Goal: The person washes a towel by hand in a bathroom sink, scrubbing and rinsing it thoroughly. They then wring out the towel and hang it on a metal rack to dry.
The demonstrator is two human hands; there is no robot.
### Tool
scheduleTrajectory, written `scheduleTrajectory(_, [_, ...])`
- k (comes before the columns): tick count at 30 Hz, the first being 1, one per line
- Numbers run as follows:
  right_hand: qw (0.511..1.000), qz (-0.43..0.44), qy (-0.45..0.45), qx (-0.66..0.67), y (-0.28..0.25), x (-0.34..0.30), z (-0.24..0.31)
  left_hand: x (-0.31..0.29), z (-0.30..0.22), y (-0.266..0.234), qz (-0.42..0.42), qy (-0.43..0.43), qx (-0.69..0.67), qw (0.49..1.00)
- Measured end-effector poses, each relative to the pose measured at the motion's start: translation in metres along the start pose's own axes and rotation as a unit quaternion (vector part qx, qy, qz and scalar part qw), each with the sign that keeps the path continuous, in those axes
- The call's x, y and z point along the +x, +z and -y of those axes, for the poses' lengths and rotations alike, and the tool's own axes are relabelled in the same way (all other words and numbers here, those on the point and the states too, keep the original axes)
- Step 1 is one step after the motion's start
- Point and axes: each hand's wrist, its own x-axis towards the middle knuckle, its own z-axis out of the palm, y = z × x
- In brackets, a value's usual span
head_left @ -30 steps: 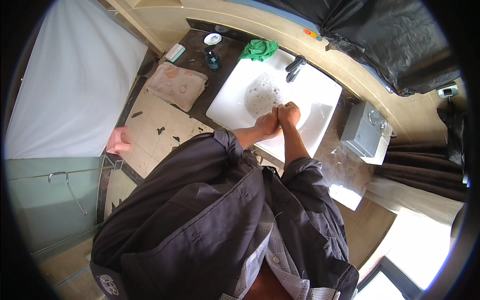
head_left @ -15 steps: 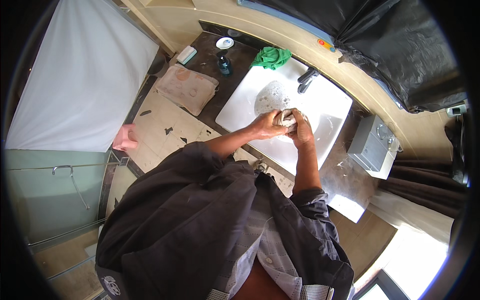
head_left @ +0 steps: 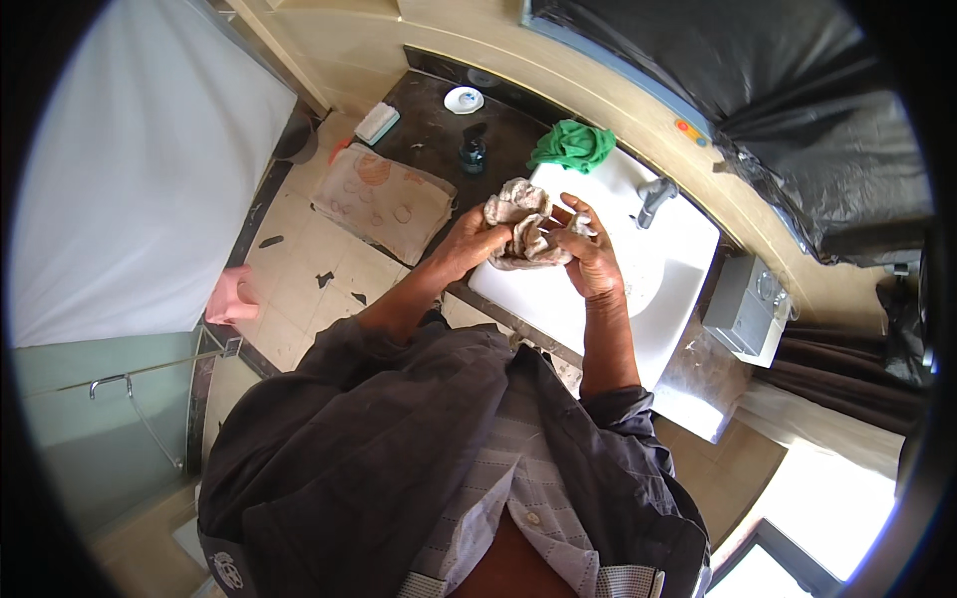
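A crumpled, light brown cloth (head_left: 525,244) is bunched between my two hands over the left side of the white sink (head_left: 665,329). My left hand (head_left: 469,245) grips its left side, with the thumb on top. The cloth's right side is in my right hand (head_left: 595,261), whose thumb presses into the folds while the fingers curl above. Beyond the hands, a crumpled green cloth (head_left: 573,148) lies on the sink's back left corner. The dark faucet (head_left: 655,202) rises at the back rim, right of the hands. Part of the basin is hidden behind my hands and the cloth.
Left of the sink, a folded patterned towel (head_left: 387,204) lies at the dark counter's (head_left: 426,108) edge. Behind it are a white-and-teal brush (head_left: 377,124), a dark pump bottle (head_left: 473,151) and a small white dish (head_left: 464,100). A grey box (head_left: 743,299) stands right; a pink stool (head_left: 231,296) stands left.
My hands have moved left and up from the basin with the cloth. It was squeezed into a compact wad and is now looser and wider, with the hands farther apart. The view has shifted slightly.
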Motion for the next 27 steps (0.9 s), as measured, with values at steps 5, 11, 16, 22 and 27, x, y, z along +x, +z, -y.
scheduleTrajectory(5, [0.989, -0.053, 0.0, -0.138, 0.032, 0.041, -0.045, -0.001, -0.038, -0.074, -0.087, 0.072, -0.003, 0.994])
scheduleTrajectory(11, [0.956, -0.062, 0.047, -0.282, 0.071, 0.051, -0.068, -0.007, -0.079, -0.111, -0.057, 0.047, -0.254, 0.964])
scheduleTrajectory(16, [0.895, -0.071, -0.001, -0.441, 0.085, 0.042, -0.074, -0.001, -0.079, -0.102, -0.005, 0.018, -0.307, 0.951])
scheduleTrajectory(22, [0.907, -0.11, -0.077, -0.398, 0.091, 0.011, -0.027, -0.016, -0.105, -0.059, 0.098, -0.004, -0.307, 0.947])
scheduleTrajectory(27, [0.898, -0.131, -0.118, -0.403, 0.078, -0.026, 0.01, -0.017, -0.124, -0.012, 0.19, -0.009, -0.161, 0.968])
